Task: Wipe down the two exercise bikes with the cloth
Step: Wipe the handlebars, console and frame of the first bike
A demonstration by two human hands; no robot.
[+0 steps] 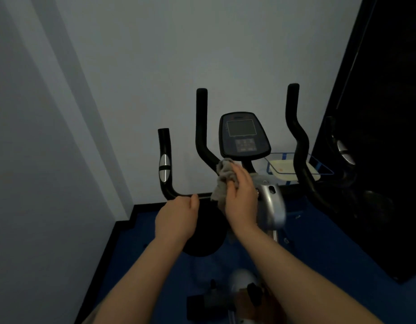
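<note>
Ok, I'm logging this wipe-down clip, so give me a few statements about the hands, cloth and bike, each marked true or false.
1. The right hand holds the grey cloth against the bike's handlebar near the console stem. True.
2. The left hand holds a spray bottle. False: it grips the lower handlebar's horizontal bar and holds no bottle.
3. The console screen is lit with numbers. False: it looks dark.
4. A silver sensor pad sits on the lower left grip. True.
5. The cloth lies on the floor. False: it is in the right hand.
</note>
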